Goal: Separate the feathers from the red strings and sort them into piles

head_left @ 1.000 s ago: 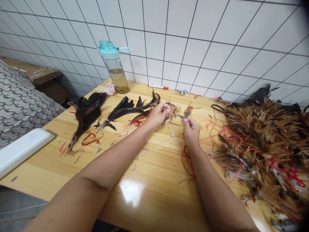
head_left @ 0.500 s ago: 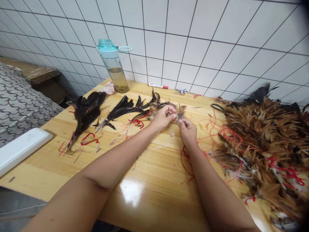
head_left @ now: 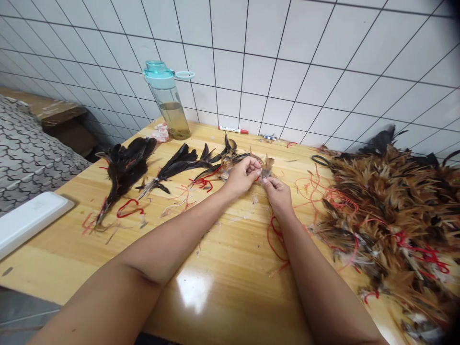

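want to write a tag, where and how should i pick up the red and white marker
Probably best to pinch the marker across its white barrel, coming down from above and the near side: it is slim and lies flat, roughly lengthwise along the tiled wall, which leaves little room behind it.

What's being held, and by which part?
A small brown feather tuft, pinched at its lower end by the right hand; the left hand's hold can't be told.
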Demonstrator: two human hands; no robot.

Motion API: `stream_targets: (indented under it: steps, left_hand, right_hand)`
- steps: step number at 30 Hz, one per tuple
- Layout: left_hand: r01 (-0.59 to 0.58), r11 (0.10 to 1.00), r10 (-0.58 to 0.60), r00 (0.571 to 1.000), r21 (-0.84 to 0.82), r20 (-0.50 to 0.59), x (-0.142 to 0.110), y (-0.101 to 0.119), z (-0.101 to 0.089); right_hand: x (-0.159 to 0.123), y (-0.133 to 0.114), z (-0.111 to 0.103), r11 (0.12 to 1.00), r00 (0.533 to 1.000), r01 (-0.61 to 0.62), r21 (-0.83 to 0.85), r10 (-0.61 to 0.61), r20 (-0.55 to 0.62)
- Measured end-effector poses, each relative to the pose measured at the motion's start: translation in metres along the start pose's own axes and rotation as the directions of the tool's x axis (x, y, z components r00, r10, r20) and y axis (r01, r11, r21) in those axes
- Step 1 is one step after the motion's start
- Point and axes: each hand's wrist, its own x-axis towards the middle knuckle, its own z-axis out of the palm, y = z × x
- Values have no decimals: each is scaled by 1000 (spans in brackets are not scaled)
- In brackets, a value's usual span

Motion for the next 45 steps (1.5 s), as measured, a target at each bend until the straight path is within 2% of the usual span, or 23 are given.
stream_targets:
  steps: [10,13,18,20,22,24,26,32,36,42,45]
  left_hand:
    - [-125,980,119,992,154,49,-7,4,4]
    - [-128,981,120,991,145,62,-6,2,2]
    - [-95,971,111,992,220,-60,1,-1,-6]
    - [-55,970,68,997,238,-47,1,1,-8]
    - [2,979,-13,999,204,53,0,6,-9]
    - [74,988,-96,983,136,156,-2,9,-8]
    - [129,989,-142,968,75,206,-4,10,-5]
    - [148,988,-137,970,-39,199,-2,3,-3]
    - [137,989,-125,977,-59,173,-1,-2,-4]
    - [150,987,-140,977,-50,161,-2,2,-2]
    - [175,978,-152,971,-116,184,-2,4,-3]
  right_hand:
    - [0,-3,-2,995,997,-11,95,4,72]
    - [1,-2,-4,996,997,-4,91,-3,80]
    - [2,-3,-7,997,997,16,79,-22,79]
    - [3,-4,-7,997,997,13,75,-19,79]
    - [2,-4,-7,997,996,15,79,-22,91]
    - [1,-5,-7,996,994,23,85,-31,102]
    - [0,-4,-6,996,994,22,82,-31,108]
    - [-1,-4,-3,999,994,9,34,-13,113]
    - [-1,-5,-4,999,994,3,34,-6,111]
    - [1,-3,-5,998,990,17,57,-25,139]
    - [3,-1,-5,998,984,35,43,-42,175]
